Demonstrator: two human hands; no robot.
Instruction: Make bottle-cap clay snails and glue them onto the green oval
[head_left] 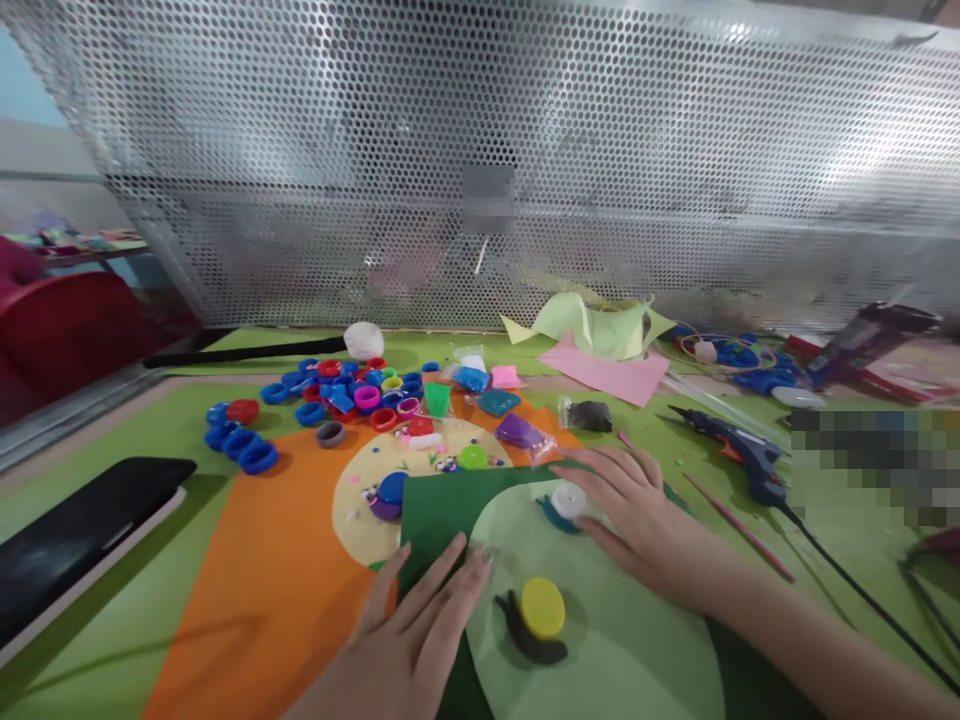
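While a white cap point(568, 499) is touched by the fingertips of the right hand point(630, 515), which lies spread and flat with nothing pinched, the dark green felt point(439, 515) is pressed down by the left hand point(416, 625), fingers extended. Just below the right hand's fingers, a yellow cap point(542, 606) rests on the light green sheet point(637, 640). Farther out, beyond both hands, blue rings point(247, 445) are scattered; a glue gun point(739, 455) lies off to the right.

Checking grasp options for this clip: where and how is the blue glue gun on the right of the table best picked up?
Grip the glue gun by its handle at the cord end, coming from above on the right hand side. It lies flat, nozzle pointing up-left, with its black cord trailing down-right, so the handle is clear.
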